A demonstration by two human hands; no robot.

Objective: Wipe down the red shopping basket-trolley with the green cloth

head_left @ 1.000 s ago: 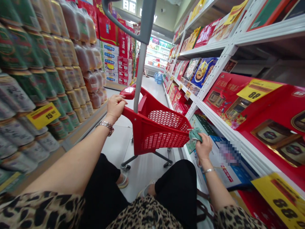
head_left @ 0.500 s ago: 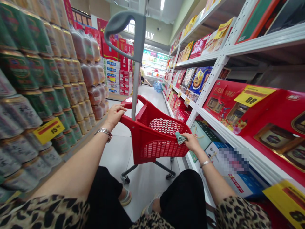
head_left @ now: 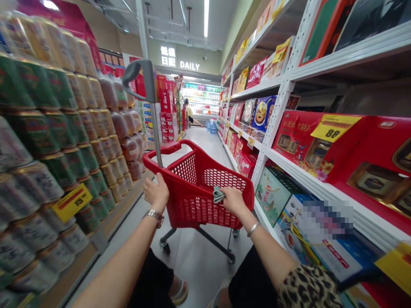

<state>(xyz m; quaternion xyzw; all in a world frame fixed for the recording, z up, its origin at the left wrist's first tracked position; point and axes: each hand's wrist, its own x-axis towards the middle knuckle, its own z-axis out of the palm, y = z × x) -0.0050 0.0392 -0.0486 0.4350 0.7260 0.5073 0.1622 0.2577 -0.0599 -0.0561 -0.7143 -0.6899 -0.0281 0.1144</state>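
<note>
Under a DAILY sign (head_left: pixel 180 65), hands (head_left: pixel 156 192) (head_left: pixel 233 201) hold a red cart (head_left: pixel 199 211).

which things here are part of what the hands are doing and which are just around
In use:
left hand
right hand
green cloth
red plastic shopping cart

Just around:
stacked cans
boxed goods
yellow price tag

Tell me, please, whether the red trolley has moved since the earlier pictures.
Yes, the red trolley has rolled forward: the yellow price tag at lower right now sits nearer the frame's edge.
</note>
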